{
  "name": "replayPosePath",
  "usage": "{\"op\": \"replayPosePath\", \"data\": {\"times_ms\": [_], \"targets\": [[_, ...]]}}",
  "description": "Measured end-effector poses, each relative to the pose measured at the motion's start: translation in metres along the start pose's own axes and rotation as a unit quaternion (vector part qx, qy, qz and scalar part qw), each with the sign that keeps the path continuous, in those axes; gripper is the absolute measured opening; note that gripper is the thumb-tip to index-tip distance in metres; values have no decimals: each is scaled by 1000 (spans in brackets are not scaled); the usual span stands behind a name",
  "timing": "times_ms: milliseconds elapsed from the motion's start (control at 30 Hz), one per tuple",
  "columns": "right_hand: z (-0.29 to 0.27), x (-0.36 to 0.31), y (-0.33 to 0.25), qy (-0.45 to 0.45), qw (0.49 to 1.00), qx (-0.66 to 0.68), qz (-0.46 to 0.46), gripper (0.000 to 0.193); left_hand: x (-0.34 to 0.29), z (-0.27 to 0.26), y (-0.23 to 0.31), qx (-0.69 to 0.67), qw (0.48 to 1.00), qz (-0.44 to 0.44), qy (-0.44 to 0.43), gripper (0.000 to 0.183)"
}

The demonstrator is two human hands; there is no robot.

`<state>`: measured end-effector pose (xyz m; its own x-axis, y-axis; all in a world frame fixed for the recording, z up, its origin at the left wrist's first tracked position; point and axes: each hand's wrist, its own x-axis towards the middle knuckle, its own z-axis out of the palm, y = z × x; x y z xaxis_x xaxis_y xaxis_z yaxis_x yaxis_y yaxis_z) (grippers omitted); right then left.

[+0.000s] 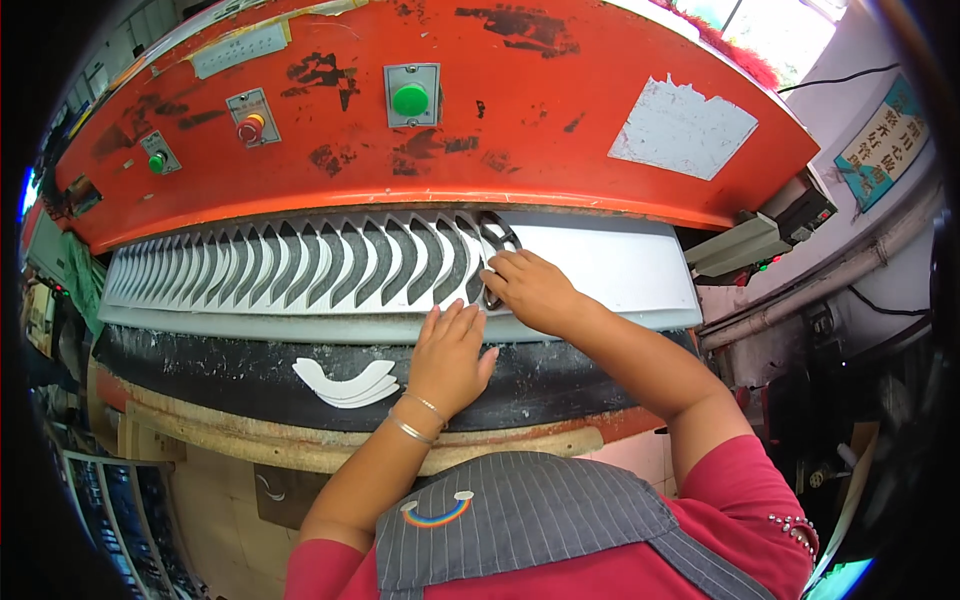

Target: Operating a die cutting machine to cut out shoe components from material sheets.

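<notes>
A white sheet (pixel 600 262) lies on the bed of the red machine, with a long row of curved cut-outs (pixel 345 262) across its left and middle. At the row's right end stands a dark curved cutting die (pixel 499 232). My right hand (pixel 532 288) is closed on this die, and its fingers hide part of it. Flat, with fingers stretched out, my left hand (pixel 452 350) rests on the sheet's near edge, just left of the die. Several white curved cut pieces (pixel 348 384) are stacked left of my left wrist.
The red press head (pixel 520 110) overhangs the far side, carrying a large green button (pixel 410 99), a red knob (pixel 250 129) and a small green button (pixel 158 162). A black strip (pixel 220 365) and a worn wooden edge (pixel 240 430) run along the front. Grey pipes (pixel 800 285) are at the right.
</notes>
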<state>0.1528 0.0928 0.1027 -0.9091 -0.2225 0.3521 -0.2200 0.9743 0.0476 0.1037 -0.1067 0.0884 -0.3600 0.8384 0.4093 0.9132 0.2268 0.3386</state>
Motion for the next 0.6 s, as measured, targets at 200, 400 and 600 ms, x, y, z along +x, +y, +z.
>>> {"op": "replayPosePath", "data": {"times_ms": [200,400,600], "targets": [[15,-5,3,-112,991,-31,-61,13,-26,27,-5,17,998,-27,-59,58],[-69,-30,-8,40,971,216,100,42,-34,34,-7,54,995,-35,-78,60],[-123,-83,-45,-37,832,492,254,50,-32,3,61,-336,941,-27,-28,82]]}}
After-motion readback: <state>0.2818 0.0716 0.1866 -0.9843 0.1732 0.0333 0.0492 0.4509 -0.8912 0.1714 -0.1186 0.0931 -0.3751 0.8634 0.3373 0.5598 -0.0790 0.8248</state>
